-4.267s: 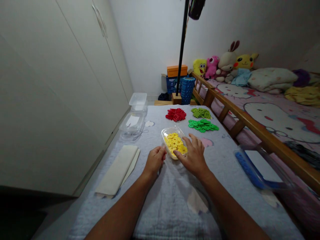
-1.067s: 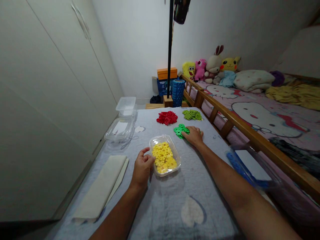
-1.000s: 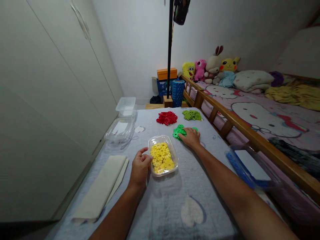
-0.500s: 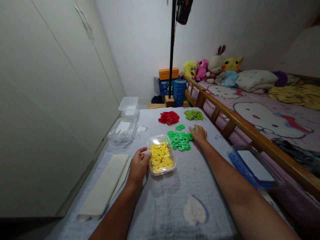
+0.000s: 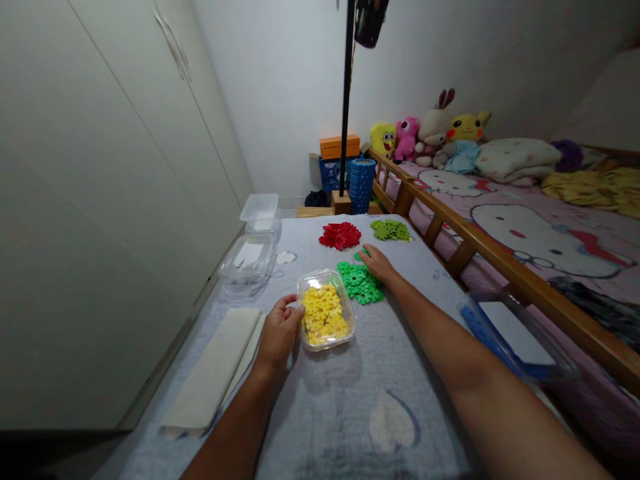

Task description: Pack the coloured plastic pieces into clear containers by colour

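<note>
Entry, left to right. Folded cream cloth (image 5: 213, 370) lies at the left edge of the pale blue quilted cover (image 5: 320, 407). Beyond it sit 2 empty clear plastic boxes (image 5: 249, 257), well apart from my hands. My left hand (image 5: 280, 330) rests against the near-left wall of the clear plastic tub (image 5: 353, 325). Its fingers are curled together with the thumb up by the rim, and I cannot tell whether they actually pinch the wall or only brace it. The tub holds the yellow flower-shaped plastic discs (image 5: 324, 313), heaped nearly to the rim. Just beside its right wall, touching or almost so, lies the loose pile of dark green flower-shaped discs (image 5: 360, 281). My right hand (image 5: 379, 262) lies palm down on the far edge of that pile, fingers apart and flat, gripping nothing. Farther back are 1 red disc pile (image 5: 341, 235) and 1 light green disc pile (image 5: 391, 230). A clear tray with a blue rim (image 5: 505, 337) sits at the right, beside the wooden bed rail (image 5: 500, 257). Risks, as I judge them: a flat-handed sweep could scatter green discs over the soft cover or mix them into the yellow. The light tub could slide or tip if my left hand only braces it.
</note>
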`<state>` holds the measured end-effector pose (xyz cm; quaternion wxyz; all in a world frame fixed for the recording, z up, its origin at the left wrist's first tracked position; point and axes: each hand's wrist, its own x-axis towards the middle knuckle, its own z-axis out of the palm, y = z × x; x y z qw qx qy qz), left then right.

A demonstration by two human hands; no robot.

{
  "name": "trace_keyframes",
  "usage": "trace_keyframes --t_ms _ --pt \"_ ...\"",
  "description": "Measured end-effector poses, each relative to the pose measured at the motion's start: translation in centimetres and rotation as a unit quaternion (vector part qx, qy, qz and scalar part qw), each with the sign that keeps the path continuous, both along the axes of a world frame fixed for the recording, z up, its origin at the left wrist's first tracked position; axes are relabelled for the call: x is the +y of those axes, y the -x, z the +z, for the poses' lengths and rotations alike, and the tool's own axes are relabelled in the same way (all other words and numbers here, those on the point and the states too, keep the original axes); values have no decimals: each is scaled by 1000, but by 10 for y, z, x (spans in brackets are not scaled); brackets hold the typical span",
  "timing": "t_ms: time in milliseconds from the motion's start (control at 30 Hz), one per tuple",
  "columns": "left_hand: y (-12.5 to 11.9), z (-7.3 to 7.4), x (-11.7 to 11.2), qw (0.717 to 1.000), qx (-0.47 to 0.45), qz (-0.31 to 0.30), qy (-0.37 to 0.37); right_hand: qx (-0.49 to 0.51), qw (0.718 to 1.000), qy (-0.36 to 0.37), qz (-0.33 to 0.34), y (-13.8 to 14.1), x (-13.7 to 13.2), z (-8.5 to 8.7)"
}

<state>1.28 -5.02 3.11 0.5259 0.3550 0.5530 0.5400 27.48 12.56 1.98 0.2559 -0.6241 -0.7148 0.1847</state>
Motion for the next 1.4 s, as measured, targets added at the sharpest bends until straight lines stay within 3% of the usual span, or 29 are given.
trace_keyframes --t_ms 200,333,433,567,667,767,1133,1267,1400 --pt "1 -1 0 1000 12 -12 -6 24 996 22 89 11 -12 -1" --pt "-2 5 -2 999 21 -28 7 53 995 3 79 7 -37 16" --pt "-5 11 -6 998 16 -57 22 44 998 -15 48 6 -66 37" --pt "-9 14 -12 995 -15 -92 30 12 992 11 123 17 -122 59" --pt "-10 14 -15 993 -35 -106 32 -60 986 27 153 33 -161 65" --pt "-10 13 -15 992 -40 -115 23 -123 982 56 132 46 -185 66" --pt "-13 9 -17 980 -15 -190 -50 -153 981 99 63 60 -196 71" --pt "-17 10 -22 964 -9 -259 -53 -182 978 81 60 43 -197 70" --pt "-22 11 -26 951 9 -304 -57 -210 974 75 31 7 -195 68"
